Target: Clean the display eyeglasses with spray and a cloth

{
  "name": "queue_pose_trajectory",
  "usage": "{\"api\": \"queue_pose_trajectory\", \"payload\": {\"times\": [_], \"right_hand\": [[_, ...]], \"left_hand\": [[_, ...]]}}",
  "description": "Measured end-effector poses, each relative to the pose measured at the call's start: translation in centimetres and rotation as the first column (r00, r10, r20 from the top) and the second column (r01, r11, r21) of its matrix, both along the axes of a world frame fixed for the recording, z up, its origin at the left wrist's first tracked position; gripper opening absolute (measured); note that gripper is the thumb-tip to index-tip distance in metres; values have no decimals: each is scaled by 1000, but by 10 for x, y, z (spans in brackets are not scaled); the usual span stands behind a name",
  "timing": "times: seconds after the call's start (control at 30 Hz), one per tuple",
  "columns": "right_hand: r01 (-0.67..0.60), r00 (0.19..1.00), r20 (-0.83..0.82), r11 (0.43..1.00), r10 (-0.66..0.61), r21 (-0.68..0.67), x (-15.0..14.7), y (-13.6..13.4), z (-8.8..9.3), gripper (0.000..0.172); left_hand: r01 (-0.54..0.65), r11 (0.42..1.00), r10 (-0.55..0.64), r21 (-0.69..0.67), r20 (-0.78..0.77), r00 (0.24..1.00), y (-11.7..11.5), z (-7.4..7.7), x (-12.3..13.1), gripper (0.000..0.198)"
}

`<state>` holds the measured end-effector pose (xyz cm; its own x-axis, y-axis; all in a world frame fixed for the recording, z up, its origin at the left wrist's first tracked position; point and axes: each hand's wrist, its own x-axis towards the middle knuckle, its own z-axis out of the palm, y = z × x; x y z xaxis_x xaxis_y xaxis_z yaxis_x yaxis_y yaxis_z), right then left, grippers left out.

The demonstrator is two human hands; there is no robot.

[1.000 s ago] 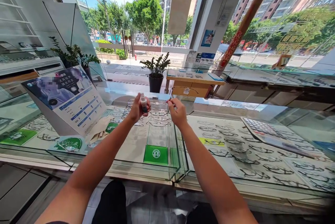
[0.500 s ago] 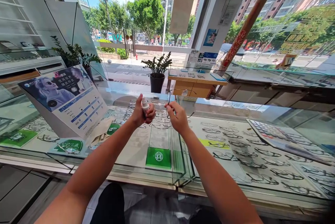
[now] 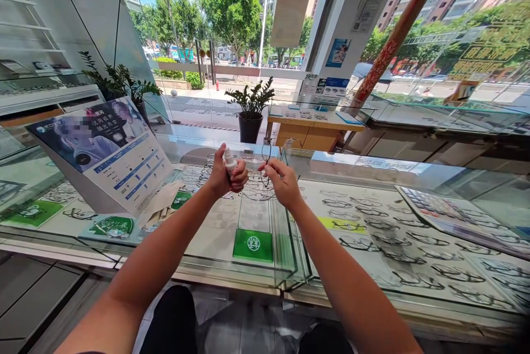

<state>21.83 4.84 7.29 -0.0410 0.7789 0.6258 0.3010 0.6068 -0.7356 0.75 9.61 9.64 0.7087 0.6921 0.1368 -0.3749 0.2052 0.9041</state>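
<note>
My left hand (image 3: pixel 227 174) is wrapped round a small white spray bottle (image 3: pixel 229 159), held upright with the thumb raised beside its nozzle. To its right, my right hand (image 3: pixel 281 179) pinches a pair of thin-rimmed eyeglasses (image 3: pixel 266 149) between thumb and fingers. The glasses are turned on edge, one lens above the fingertips and the other below, partly hidden by the hand. A short gap separates the bottle from the glasses. Both hands are above the glass display counter (image 3: pixel 285 282), where rows of eyeglass frames (image 3: pixel 375 210) lie under the top.
On the left stands a printed display board (image 3: pixel 111 149), with a beige cloth (image 3: pixel 163 202) beside it. A green box (image 3: pixel 253 244) is inside the counter. A potted plant (image 3: pixel 250 122) stands beyond the counter, and a flat printed chart (image 3: pixel 451 216) lies on the right.
The eyeglasses have turned in my right hand, so the lenses now stand more one above the other. My left hand still grips the spray bottle; the view has shifted slightly.
</note>
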Motion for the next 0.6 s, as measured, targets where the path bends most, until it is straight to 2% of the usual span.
{"api": "queue_pose_trajectory", "payload": {"times": [0.07,0.13,0.2,0.27,0.33,0.43,0.6], "right_hand": [[-65,997,-38,997,64,-29,-2,-1,1,33],[-147,987,-75,986,142,-73,-3,-3,2,35],[-230,970,-105,966,218,-120,-6,-4,3,36],[-298,952,-125,941,281,-158,-9,-5,3,37],[-345,936,-140,921,323,-181,-11,-7,4,37],[-381,921,-161,905,355,-187,-13,-9,6,38],[-377,917,-210,910,341,-171,-8,-7,9,38]], "left_hand": [[-88,995,89,44,-20,996,0,0,2,89],[-233,964,240,130,-39,970,-1,-2,5,86],[-364,891,394,269,-65,917,0,-5,8,82],[-411,821,481,397,-92,872,1,-10,10,78],[-402,797,497,450,-113,860,2,-15,11,77],[-375,819,469,434,-129,874,4,-19,12,76],[-392,813,478,432,-108,872,4,-14,8,78]]}}
